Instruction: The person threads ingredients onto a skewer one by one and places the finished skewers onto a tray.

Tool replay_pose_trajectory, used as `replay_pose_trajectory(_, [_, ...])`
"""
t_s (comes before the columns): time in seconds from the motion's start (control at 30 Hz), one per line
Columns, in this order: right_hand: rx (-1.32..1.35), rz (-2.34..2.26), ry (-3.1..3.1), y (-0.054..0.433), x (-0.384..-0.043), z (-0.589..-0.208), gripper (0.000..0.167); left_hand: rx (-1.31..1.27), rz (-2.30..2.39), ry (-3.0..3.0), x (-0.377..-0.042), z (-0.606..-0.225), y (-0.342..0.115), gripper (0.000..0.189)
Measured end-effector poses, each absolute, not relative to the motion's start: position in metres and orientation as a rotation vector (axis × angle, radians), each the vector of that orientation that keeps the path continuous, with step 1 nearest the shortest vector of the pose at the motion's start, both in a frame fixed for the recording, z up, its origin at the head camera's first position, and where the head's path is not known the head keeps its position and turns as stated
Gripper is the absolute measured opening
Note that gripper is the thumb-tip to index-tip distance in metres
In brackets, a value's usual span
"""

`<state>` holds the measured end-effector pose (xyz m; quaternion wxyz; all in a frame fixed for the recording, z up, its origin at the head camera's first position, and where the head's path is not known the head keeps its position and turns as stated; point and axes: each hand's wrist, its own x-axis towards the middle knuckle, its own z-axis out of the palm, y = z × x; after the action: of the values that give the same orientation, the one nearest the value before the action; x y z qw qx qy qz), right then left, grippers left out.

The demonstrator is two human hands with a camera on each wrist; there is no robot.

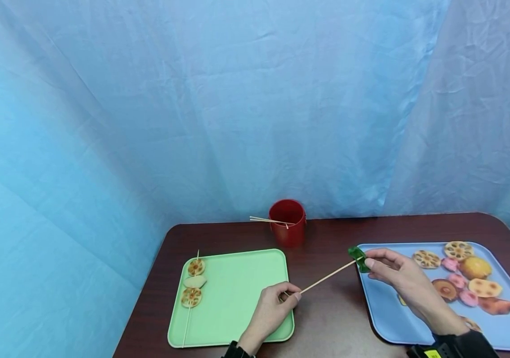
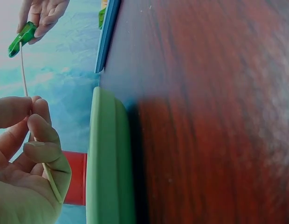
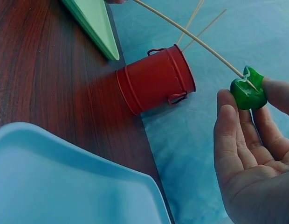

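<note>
The left hand (image 1: 270, 308) pinches a thin wooden skewer (image 1: 328, 277) between thumb and fingers, and the right hand (image 1: 404, 283) grips a glossy green piece (image 1: 357, 253) at the skewer's far end.

Beyond the two grips stands a red bucket (image 1: 291, 236) with a few more sticks (image 1: 263, 219) leaning out over its rim. Below and left of the left grip lies a green tray (image 1: 232, 298) holding a loaded stick: two holed lotus slices (image 1: 191, 297) with a pale piece (image 1: 195, 281) between them. Under and right of the right grip, a blue tray (image 1: 384, 318) carries more lotus slices (image 1: 426, 259), pink pieces (image 1: 468, 298), a yellow lump (image 1: 476, 267), a brown disc (image 1: 445, 289), a spotted slice (image 1: 485, 287) and a reddish-brown piece (image 1: 496, 306).

The left wrist camera alone shows the skewer's tail lying along the left palm. From the right wrist you catch the bucket's loop handles (image 3: 177, 98) (red like the rest of it) and the skewer meeting a fold in the green piece; it seems to pierce it, though I can't swear to that.

At the right sleeve sits a yellow label (image 1: 432, 353), its marks too small to read.
</note>
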<state>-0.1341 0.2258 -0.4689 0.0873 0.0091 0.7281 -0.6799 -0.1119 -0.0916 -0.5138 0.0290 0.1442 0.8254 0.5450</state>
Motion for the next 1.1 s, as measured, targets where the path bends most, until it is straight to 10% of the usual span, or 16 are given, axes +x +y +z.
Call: replay_pose_trajectory(1.1, [0.007, -1.978, 2.096, 0.203, -0.135, -0.474, 0.045, 0.287, 1.853, 2.384, -0.109, -0.505, -0.057, 0.007])
